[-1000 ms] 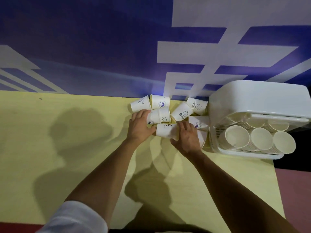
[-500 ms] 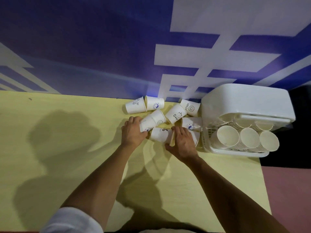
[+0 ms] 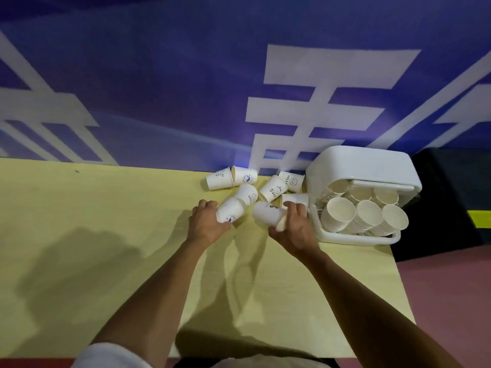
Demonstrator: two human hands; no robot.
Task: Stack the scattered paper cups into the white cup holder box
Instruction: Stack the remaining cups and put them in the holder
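Left hand grasps tipped cup; right hand wraps second cup. Loose cups just beyond both hands, table far edge. White cup holder box at far-right corner, just beside right hand.

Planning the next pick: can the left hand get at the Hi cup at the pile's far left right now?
Probably reachable, but not graspable yet: the left hand grips a cup. The Hi cup lies at the pile's outer edge, nothing on top, bare table toward the hand.
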